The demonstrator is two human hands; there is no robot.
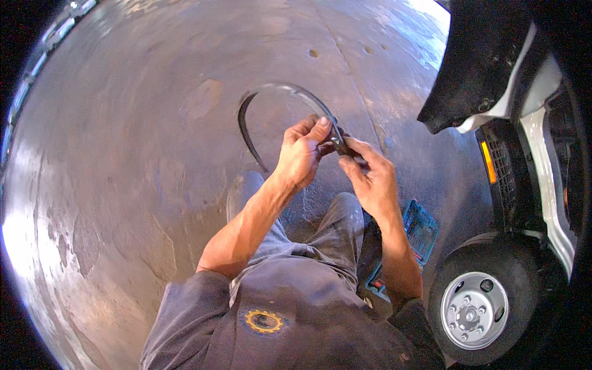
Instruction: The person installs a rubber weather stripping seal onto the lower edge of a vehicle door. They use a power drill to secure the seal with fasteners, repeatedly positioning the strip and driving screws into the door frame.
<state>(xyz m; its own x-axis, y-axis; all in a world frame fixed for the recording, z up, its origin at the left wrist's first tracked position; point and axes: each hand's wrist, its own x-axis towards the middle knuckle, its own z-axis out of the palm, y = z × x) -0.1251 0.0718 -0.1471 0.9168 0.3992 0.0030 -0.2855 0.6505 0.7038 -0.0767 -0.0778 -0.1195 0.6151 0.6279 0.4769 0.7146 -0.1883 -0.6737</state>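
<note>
While the left hand (300, 155) and right hand (374, 180) pinch a curved black strip (242, 116) mid-frame, the right forearm (399, 262) partly hides a blue tool case (422, 229); a vehicle wheel (473, 311) stands lower right.

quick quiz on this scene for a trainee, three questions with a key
1. True or false: the left hand and the right hand both grip the curved black strip.
2. What colour is the case on the floor beside the right forearm?
A) yellow
B) blue
C) white
3. Fill in the blank: in the picture, the orange marker on the vehicle sits ____ the wheel.

Key: 1 true; 2 B; 3 above.
</note>
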